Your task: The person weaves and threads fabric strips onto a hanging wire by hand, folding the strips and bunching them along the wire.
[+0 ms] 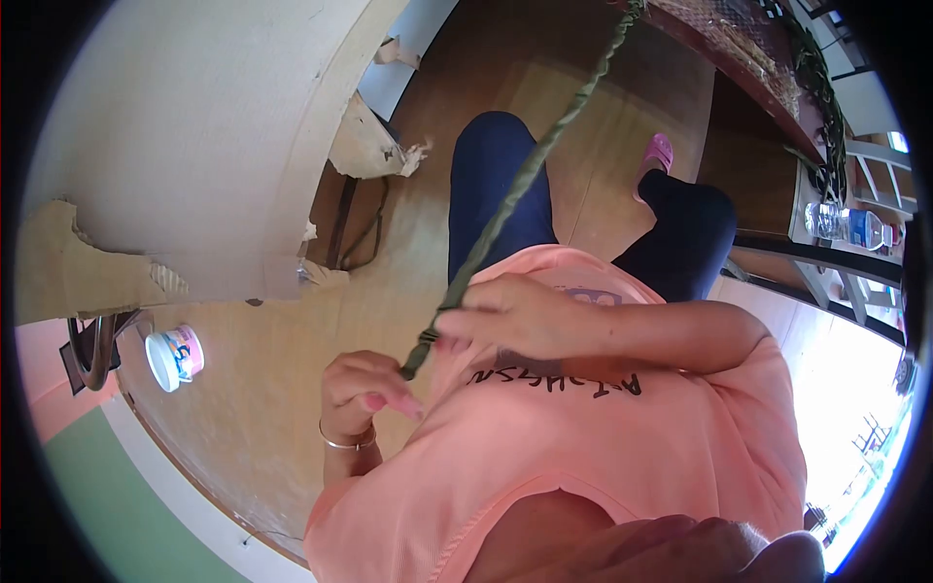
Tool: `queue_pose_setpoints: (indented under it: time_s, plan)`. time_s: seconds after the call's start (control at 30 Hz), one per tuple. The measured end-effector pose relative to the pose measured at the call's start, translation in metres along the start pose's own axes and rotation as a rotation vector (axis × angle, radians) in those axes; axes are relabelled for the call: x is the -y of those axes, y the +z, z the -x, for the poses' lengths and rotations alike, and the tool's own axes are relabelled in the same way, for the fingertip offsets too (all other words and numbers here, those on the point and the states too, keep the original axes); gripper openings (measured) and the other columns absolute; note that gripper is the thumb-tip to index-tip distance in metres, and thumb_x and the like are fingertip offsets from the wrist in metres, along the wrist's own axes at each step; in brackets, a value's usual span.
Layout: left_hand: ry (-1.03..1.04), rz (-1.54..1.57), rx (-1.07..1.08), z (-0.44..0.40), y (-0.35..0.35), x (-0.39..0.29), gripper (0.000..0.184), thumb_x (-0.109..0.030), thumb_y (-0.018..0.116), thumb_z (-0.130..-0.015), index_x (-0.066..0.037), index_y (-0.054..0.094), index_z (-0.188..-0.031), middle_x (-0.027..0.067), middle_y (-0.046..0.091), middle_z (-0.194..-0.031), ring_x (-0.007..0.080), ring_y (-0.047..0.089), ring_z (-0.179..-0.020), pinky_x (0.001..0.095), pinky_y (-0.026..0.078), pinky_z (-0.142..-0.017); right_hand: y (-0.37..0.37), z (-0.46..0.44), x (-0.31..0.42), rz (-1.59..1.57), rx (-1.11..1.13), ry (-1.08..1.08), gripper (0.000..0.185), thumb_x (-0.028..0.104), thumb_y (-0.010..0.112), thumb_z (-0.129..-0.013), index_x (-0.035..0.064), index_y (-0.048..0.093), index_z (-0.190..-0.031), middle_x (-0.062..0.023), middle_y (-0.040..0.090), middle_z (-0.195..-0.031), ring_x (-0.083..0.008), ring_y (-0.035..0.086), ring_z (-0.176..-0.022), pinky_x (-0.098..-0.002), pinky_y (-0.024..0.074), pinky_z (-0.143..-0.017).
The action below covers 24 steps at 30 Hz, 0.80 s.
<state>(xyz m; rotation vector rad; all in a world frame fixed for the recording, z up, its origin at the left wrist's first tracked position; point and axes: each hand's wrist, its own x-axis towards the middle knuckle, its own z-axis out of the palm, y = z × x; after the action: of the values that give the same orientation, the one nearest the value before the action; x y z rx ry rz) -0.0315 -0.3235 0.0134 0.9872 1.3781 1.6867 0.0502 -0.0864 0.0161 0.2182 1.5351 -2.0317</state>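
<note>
A long green twisted cord (530,175) runs taut from the dark red-edged surface at the top down to my chest, where it ends in a wrapped, knotted tip. My right hand (515,316) lies across the front of the pink shirt, its fingers closed round the cord just above the knotted part. At the cord's lower tip is my left hand (364,389), with a bracelet on the wrist, its fingers curled and pinching at that end. Part of the fingers' contact with the cord is hidden.
Large torn cardboard (204,146) stands at the left. A white tub (176,358) sits on the floor beyond it. At the right are a plastic bottle (850,226), chairs (880,170) and more green strands (826,117) along the red-edged surface (700,49).
</note>
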Motion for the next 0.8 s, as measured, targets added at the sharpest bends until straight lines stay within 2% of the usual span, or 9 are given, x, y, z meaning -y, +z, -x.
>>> queue_pose_setpoints:
  time_s: [0.07, 0.13, 0.23, 0.3, 0.4, 0.57, 0.67, 0.73, 0.8]
  plan:
    - [0.026, 0.074, -0.026, 0.004, -0.005, -0.004, 0.03, -0.019, 0.054, -0.087, 0.003, 0.068, -0.072, 0.0115, 0.066, -0.068, 0.0163, 0.049, -0.047, 0.0241, 0.037, -0.048, -0.025, 0.001, 0.019, 0.096, -0.234, 0.081, 0.041, 0.038, 0.044, -0.093, 0.0005, 0.062, -0.097, -0.0058, 0.062, -0.087, -0.015, 0.057, -0.083, -0.0286, 0.0426, -0.084]
    - [0.029, 0.087, -0.03, 0.001, -0.004, -0.004, 0.03, -0.019, 0.054, -0.087, 0.003, 0.068, -0.072, 0.0116, 0.066, -0.067, 0.0164, 0.048, -0.046, 0.024, 0.037, -0.047, -0.056, -0.007, 0.026, -0.11, -0.55, -0.13, 0.047, 0.043, 0.043, -0.092, 0.0005, 0.062, -0.096, -0.0075, 0.061, -0.089, -0.0167, 0.056, -0.085, -0.0295, 0.0415, -0.085]
    - [0.012, 0.104, -0.033, -0.005, 0.006, -0.002, 0.032, -0.02, 0.054, -0.088, 0.004, 0.068, -0.072, 0.012, 0.066, -0.065, 0.0167, 0.047, -0.043, 0.0238, 0.036, -0.045, -0.049, -0.005, 0.013, 0.052, -0.456, -0.116, 0.049, 0.045, 0.039, -0.093, 0.0017, 0.063, -0.094, -0.0104, 0.06, -0.09, -0.0178, 0.054, -0.085, -0.0294, 0.0407, -0.085]
    - [0.016, 0.089, -0.023, -0.008, 0.009, -0.002, 0.031, -0.02, 0.054, -0.087, 0.004, 0.068, -0.072, 0.0122, 0.066, -0.065, 0.0167, 0.047, -0.043, 0.0234, 0.036, -0.045, -0.002, 0.002, 0.003, 0.327, -0.205, -0.08, 0.049, 0.044, 0.038, -0.094, 0.0013, 0.061, -0.097, -0.0114, 0.06, -0.091, -0.018, 0.053, -0.085, -0.0295, 0.041, -0.086]
    - [0.014, 0.066, 0.015, -0.014, 0.011, 0.0, 0.03, -0.019, 0.055, -0.087, 0.004, 0.068, -0.073, 0.0127, 0.066, -0.065, 0.0167, 0.048, -0.044, 0.0224, 0.037, -0.046, 0.003, 0.018, 0.034, 0.117, -0.19, 0.141, 0.046, 0.043, 0.036, -0.095, 0.0029, 0.059, -0.099, -0.0109, 0.059, -0.089, -0.0188, 0.053, -0.085, -0.0296, 0.0418, -0.085]
    - [-0.057, 0.07, 0.033, -0.005, 0.013, 0.002, 0.03, -0.019, 0.055, -0.086, 0.004, 0.068, -0.073, 0.0126, 0.066, -0.064, 0.0171, 0.051, -0.045, 0.0231, 0.039, -0.049, -0.093, 0.002, -0.002, -0.283, -0.83, -0.345, 0.044, 0.035, 0.036, -0.097, -0.0023, 0.059, -0.098, -0.0152, 0.064, -0.097, -0.0179, 0.057, -0.082, -0.0298, 0.0436, -0.083]
    - [-0.049, 0.077, 0.02, -0.013, 0.01, 0.001, 0.03, -0.02, 0.055, -0.086, 0.004, 0.068, -0.073, 0.0125, 0.066, -0.064, 0.0173, 0.052, -0.045, 0.0234, 0.04, -0.049, -0.088, -0.011, -0.003, -0.296, -0.774, -0.416, 0.042, 0.034, 0.036, -0.098, -0.001, 0.06, -0.095, -0.0149, 0.064, -0.096, -0.0166, 0.057, -0.081, -0.0294, 0.0436, -0.083]
    - [-0.045, 0.08, 0.005, -0.016, 0.01, 0.0, 0.03, -0.02, 0.055, -0.086, 0.004, 0.068, -0.073, 0.0124, 0.066, -0.064, 0.0175, 0.052, -0.045, 0.0237, 0.04, -0.049, -0.036, -0.014, -0.014, -0.022, -0.53, -0.324, 0.043, 0.033, 0.035, -0.098, -0.0006, 0.06, -0.092, -0.0141, 0.064, -0.097, -0.016, 0.056, -0.081, -0.0295, 0.0442, -0.082]
    - [-0.047, 0.065, 0.006, -0.019, 0.009, -0.001, 0.03, -0.02, 0.055, -0.086, 0.004, 0.068, -0.073, 0.0125, 0.066, -0.064, 0.0175, 0.053, -0.045, 0.0235, 0.04, -0.049, 0.005, -0.007, -0.019, 0.006, -0.623, -0.267, 0.041, 0.033, 0.035, -0.098, -0.0015, 0.058, -0.094, -0.0139, 0.063, -0.099, -0.0173, 0.057, -0.082, -0.0306, 0.045, -0.083]
